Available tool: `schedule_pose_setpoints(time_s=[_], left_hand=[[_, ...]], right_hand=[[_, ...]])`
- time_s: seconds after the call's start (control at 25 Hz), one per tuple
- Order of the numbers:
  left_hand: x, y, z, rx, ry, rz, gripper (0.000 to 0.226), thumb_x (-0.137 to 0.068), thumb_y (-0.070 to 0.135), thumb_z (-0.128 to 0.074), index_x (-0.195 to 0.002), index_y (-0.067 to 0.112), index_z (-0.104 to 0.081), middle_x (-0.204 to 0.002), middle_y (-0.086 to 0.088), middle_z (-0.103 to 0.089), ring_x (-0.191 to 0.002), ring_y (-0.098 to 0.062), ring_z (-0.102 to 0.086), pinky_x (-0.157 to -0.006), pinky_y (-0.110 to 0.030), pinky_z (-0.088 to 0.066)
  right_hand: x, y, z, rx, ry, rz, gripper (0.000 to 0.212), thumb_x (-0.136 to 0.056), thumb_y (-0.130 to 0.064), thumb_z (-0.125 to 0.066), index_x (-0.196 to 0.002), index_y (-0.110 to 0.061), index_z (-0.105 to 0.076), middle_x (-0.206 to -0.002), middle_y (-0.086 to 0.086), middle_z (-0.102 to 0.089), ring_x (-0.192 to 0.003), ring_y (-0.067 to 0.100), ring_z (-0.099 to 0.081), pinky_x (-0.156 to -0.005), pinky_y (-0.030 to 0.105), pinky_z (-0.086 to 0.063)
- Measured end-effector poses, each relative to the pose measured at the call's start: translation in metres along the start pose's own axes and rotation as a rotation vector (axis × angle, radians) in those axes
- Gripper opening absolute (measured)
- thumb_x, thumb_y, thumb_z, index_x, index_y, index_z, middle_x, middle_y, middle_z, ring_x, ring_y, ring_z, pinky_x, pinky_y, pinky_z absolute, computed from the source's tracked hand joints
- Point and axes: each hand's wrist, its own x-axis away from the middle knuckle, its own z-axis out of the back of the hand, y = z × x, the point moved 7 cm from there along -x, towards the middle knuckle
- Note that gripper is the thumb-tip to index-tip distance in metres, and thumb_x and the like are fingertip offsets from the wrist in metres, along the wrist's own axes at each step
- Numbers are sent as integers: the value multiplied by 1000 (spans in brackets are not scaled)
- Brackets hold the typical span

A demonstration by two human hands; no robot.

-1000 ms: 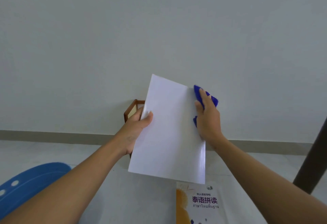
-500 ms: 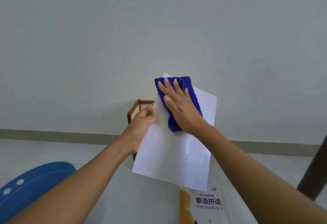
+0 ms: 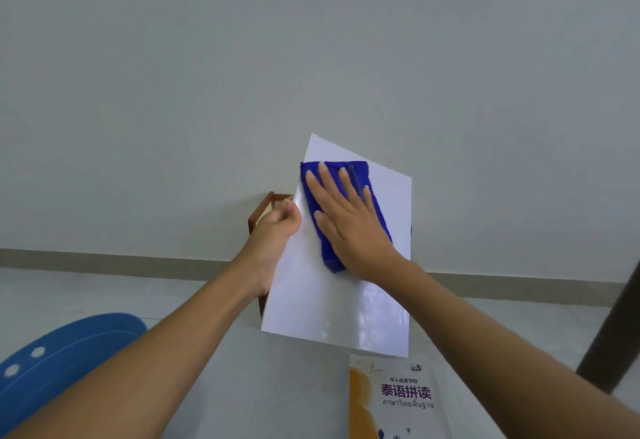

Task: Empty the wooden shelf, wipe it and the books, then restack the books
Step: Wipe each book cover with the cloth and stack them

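I hold a plain white book [image 3: 332, 300] upright in front of me, its glossy cover facing me. My left hand [image 3: 277, 230] grips its left edge with curled fingers. My right hand [image 3: 349, 220] lies flat with straight fingers on a blue cloth [image 3: 375, 203], pressing it against the cover's upper part. Behind the book, a corner of the wooden shelf [image 3: 263, 210] shows; the rest is hidden. A second book [image 3: 394, 400] with an orange and white cover and purple lettering lies flat on the table below.
The table surface [image 3: 277, 386] is pale grey and stands near a plain wall. A blue chair back [image 3: 62, 359] sits at the lower left. A dark slanted post [image 3: 620, 327] crosses the right edge.
My right hand brought the blue cloth from the book's right edge onto the cover and now presses it slightly lower. The left hand's grip on the left edge tightened.
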Motion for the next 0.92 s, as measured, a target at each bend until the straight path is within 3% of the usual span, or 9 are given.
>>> schedule_pose_setpoints(time_s=[0.12, 0.24, 0.36, 0.44, 0.52, 0.64, 0.8, 0.92], left_hand=[[-1, 1, 8, 2, 35, 0, 23, -99, 27, -48, -92, 7, -55, -98, -9, -55, -90, -21, -54, -89, -42, -46], [1, 8, 11, 32, 30, -24, 34, -95, 27, -51, -113, -2, -47, -103, -8, -53, -94, -23, -50, -86, -42, -43], [3, 13, 9, -21, 35, -48, 54, -77, 41, -59, -108, -1, -48, -101, -3, -49, -91, -20, -46, -82, -39, -39], [2, 11, 8, -39, 55, -43, 47, -77, 42, -59, -96, 0, -50, -96, -2, -43, -88, -18, -41, -80, -36, -36], [2, 7, 3, -23, 45, -6, 29, -92, 36, -54, -97, 7, -57, -94, -4, -52, -88, -20, -51, -84, -34, -43], [-2, 4, 8, -11, 69, 4, 20, -96, 34, -51, -97, 16, -61, -103, -7, -60, -101, -23, -57, -101, -46, -45], [4, 13, 15, 111, 68, -14, 23, -101, 27, -40, -99, 16, -60, -89, -6, -71, -81, -20, -68, -77, -36, -54], [7, 14, 15, 83, 56, -10, 28, -101, 24, -41, -117, 5, -53, -98, -10, -66, -87, -22, -65, -74, -34, -54]], right_hand=[[1, 8, 7, -34, 75, 29, 52, -104, -25, -25, -149, -44, -7, -156, -25, 5, -146, 5, 11, -118, 35, 8], [2, 45, 18, -69, 196, -181, 54, -103, -19, -27, -149, -42, -12, -159, -16, -4, -148, 9, 4, -120, 41, 2], [4, 70, 23, -164, 245, -353, 53, -103, -15, -26, -152, -32, -14, -161, -9, -4, -149, 17, 4, -119, 50, -8], [4, 66, 20, -135, 196, -395, 54, -103, -16, -25, -153, -30, -9, -161, -8, 1, -148, 18, 7, -119, 49, -3], [2, 47, 14, -93, 125, -340, 54, -104, -18, -23, -153, -29, -3, -161, -9, 7, -148, 17, 11, -119, 45, 5], [4, 4, -3, -82, 29, -115, 53, -104, -19, -24, -152, -31, -5, -160, -13, 7, -146, 11, 15, -119, 39, 10], [8, -25, -11, -147, -19, 109, 53, -100, -15, -29, -149, -37, -23, -156, -22, -7, -147, 5, 7, -117, 28, 11], [2, -4, 2, -139, 55, 72, 56, -95, -18, -26, -144, -44, -25, -153, -24, -10, -147, 6, 0, -119, 30, 6]])
